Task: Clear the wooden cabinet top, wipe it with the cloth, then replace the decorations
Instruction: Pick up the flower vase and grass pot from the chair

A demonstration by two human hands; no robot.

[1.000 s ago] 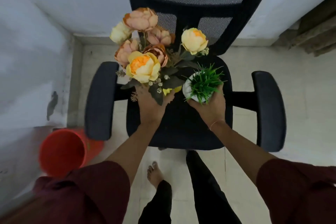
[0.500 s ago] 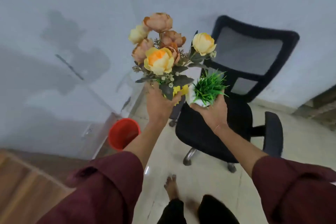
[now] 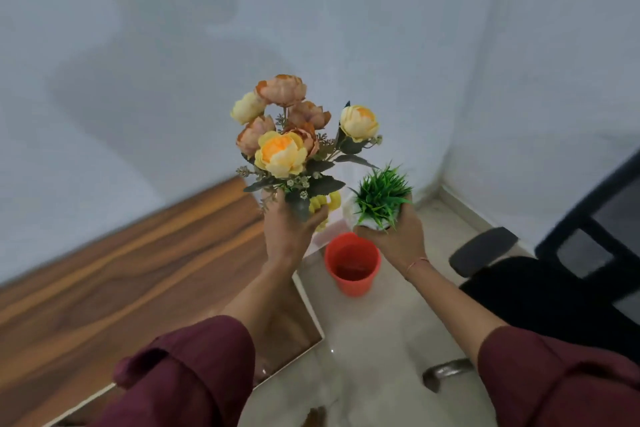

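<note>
Hands (image 3: 289,232) (image 3: 398,239), flowers (image 3: 282,152), plant (image 3: 381,198) at cabinet (image 3: 104,270) edge

1. Walls (image 3: 138,45): pale blue-grey, plain; corner seam beyond the right hand (image 3: 398,236).
2. Wooden cabinet top (image 3: 121,270): brown grain, left of and below the left hand (image 3: 287,229).
3. Floor (image 3: 381,340): pale glossy tile below the right hand; red bucket (image 3: 351,263) stands on it, between the hands.
4. Black office chair (image 3: 554,288): right of the right hand, mesh back.

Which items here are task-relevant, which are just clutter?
Job: vase of flowers in left hand; grass pot in right hand; wooden cabinet top.
Lying about: red bucket; black office chair.
</note>
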